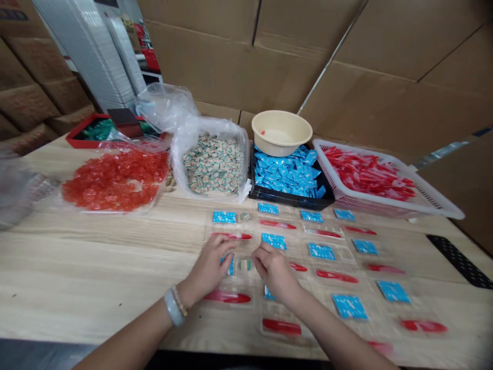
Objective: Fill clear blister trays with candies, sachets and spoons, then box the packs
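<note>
My left hand (pixel 210 263), with a bracelet and a bangle at the wrist, hovers over a clear plastic tray. Its fingers are bent, with a gap between thumb and forefinger, and they partly cover a blue packet (pixel 230 267). Just right of it a small striped square piece (pixel 245 264) lies in the tray. My right hand (pixel 275 270) is across from it, fingertips pinched together; whatever is between them is hidden. Under that hand a blue packet (pixel 268 293) is mostly covered. A red, pen-shaped piece (pixel 228 296) sits in the tray's near part.
Rows of clear trays with blue packets (pixel 349 307) and red pieces (pixel 337 276) spread rightward. Behind stand a bag of striped squares (pixel 215 164), a black bin (pixel 292 198) under a cream bowl (pixel 282 128), a white basket (pixel 435 198), orange-red pieces (pixel 115 177) and a black perforated strip (pixel 460 261).
</note>
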Available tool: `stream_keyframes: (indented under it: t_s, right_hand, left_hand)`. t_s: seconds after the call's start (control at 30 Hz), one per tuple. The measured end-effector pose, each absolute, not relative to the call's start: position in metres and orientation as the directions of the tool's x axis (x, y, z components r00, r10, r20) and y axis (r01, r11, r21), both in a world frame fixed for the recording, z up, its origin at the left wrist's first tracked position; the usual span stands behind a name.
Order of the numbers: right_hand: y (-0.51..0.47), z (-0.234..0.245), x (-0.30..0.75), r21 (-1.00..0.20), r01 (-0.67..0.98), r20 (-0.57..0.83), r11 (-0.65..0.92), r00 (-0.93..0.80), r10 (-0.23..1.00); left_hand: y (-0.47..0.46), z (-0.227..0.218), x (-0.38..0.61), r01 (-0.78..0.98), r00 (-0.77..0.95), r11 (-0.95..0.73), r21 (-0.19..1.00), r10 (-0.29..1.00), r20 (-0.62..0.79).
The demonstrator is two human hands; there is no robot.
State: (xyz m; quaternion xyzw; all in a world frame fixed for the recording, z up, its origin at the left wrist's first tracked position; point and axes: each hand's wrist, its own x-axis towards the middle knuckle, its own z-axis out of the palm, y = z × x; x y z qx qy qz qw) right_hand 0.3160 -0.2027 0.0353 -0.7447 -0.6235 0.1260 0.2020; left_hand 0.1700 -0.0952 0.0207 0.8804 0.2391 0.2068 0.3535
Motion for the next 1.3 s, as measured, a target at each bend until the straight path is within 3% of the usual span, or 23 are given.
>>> stream_keyframes:
  t_s: [0.1,0.27,0.4,0.47,0.63,0.8,0.93,1.13,1.3]
  right_hand:
    - [-0.182,0.048,0.331,-0.533,0.837,0.118,-0.123,0.218,0.969]
    - [-0.109,0.073,0.360,-0.485,0.873,0.176,-0.052,0.156,0.972]
    - [-0.043,0.082,0.384,-0.401,0.909,0.173,-0.112,0.195,0.966]
    - [-0.016,0.078,0.392,-0.365,0.927,0.150,-0.083,0.147,0.978]
    - [0.044,0.048,0.389,-0.258,0.966,-0.006,0.029,-0.032,0.999]
    - [0.095,0.020,0.367,-0.207,0.976,0.000,0.064,-0.065,0.998]
    - [0.109,0.013,0.358,-0.161,0.981,0.015,0.104,-0.103,0.995]
    - [0.096,0.017,0.360,-0.150,0.962,0.067,0.228,-0.220,0.973]
    - [0.089,0.010,0.361,-0.234,0.942,0.101,0.240,-0.222,0.970]
  left_hand:
    - [-0.070,0.030,0.165,0.293,0.740,-0.630,0.719,0.626,0.247]
    - [-0.009,0.042,0.181,0.361,0.682,-0.660,0.659,0.669,0.296]
    - [0.050,0.043,0.198,0.616,0.636,-0.648,0.448,0.745,0.202]
    - [0.077,0.041,0.204,0.710,0.598,-0.609,0.354,0.786,0.153]
    - [0.122,0.032,0.219,0.803,0.539,-0.544,0.245,0.837,0.091]
    - [0.128,0.021,0.226,0.837,0.516,-0.519,0.172,0.854,0.063]
    - [0.122,0.016,0.217,0.828,0.537,-0.538,0.161,0.842,0.051]
    - [0.119,0.016,0.205,0.764,0.609,-0.602,0.235,0.792,0.049]
    - [0.114,0.015,0.204,0.718,0.631,-0.623,0.310,0.771,0.089]
